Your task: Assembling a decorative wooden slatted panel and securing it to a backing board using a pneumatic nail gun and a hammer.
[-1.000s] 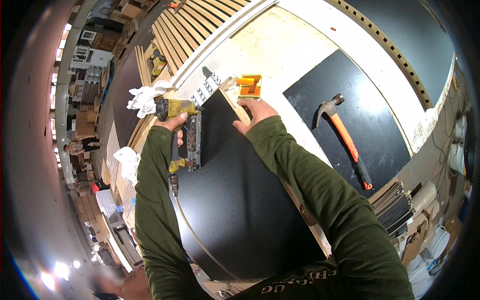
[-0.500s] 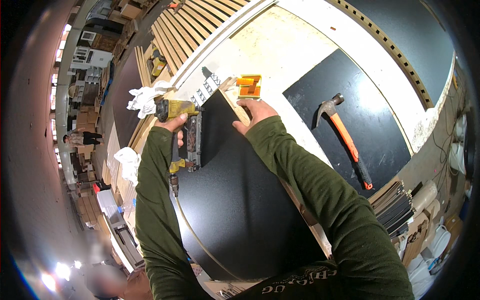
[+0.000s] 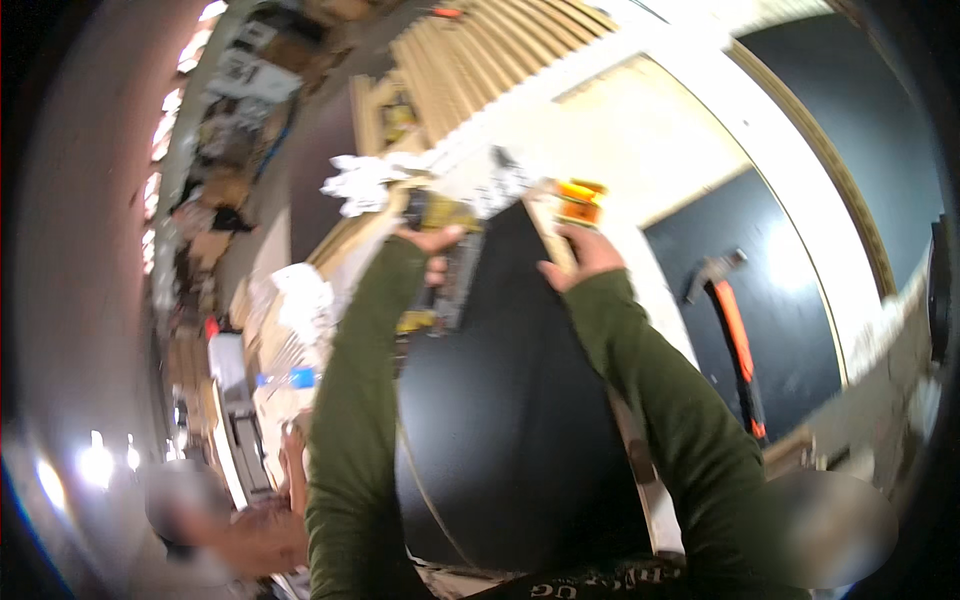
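Observation:
A large black panel (image 3: 510, 400) with a rounded near end lies in front of me. My left hand (image 3: 435, 245) grips a yellow and black power tool (image 3: 450, 270) at the panel's far left edge. My right hand (image 3: 582, 255) presses down on the panel's far right edge, on a pale wooden strip, just below a small orange and yellow object (image 3: 578, 200). Both of my forearms are in dark green sleeves. The picture is blurred by motion.
A hammer with an orange handle (image 3: 730, 330) lies on another black panel (image 3: 790, 310) to the right. White crumpled cloth (image 3: 360, 180) sits beyond the tool. Slatted wooden boards (image 3: 480, 50) lean at the back. Another person (image 3: 250, 520) is at the lower left, near a cluttered bench with a bottle (image 3: 290, 378).
The view has swung and blurred. Both hands keep their places on the tool and the panel edge.

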Demonstrator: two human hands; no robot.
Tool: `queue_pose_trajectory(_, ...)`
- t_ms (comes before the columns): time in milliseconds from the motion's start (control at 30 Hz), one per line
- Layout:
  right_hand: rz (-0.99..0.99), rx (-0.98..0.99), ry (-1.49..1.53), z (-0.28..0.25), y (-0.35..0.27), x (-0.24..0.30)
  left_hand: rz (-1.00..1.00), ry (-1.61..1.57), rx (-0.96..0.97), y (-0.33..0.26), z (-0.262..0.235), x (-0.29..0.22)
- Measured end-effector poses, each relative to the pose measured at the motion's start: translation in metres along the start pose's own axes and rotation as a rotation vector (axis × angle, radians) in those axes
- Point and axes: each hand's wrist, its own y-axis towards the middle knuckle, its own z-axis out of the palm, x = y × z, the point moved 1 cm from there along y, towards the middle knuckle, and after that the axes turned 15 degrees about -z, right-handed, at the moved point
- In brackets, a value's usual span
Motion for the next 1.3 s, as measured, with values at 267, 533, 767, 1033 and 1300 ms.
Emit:
queue_pose_trajectory(267,0.026,0.057,0.004,0.001,-0.011,0.002,-0.123,0.046,-0.031,-0.025,0.009,-0.002)
queue_pose_trajectory(533,0.008,0.08,0.061,0.009,0.006,0.024,-0.039,-0.038,0.055,-0.03,-0.027,0.006)
queue_pose_trajectory(767,0.111,0.104,-0.003,-0.019,0.006,0.012,0.012,0.011,0.042,-0.009,0.006,-0.009)
queue_pose_trajectory(1033,0.088,0.123,-0.048,-0.016,0.002,0.015,-0.051,0.081,-0.008,-0.012,0.02,-0.021)
queue_pose_trajectory(1300,0.064,0.089,-0.033,-0.015,0.004,0.011,-0.05,0.061,0.06,0.0,0.021,-0.023)
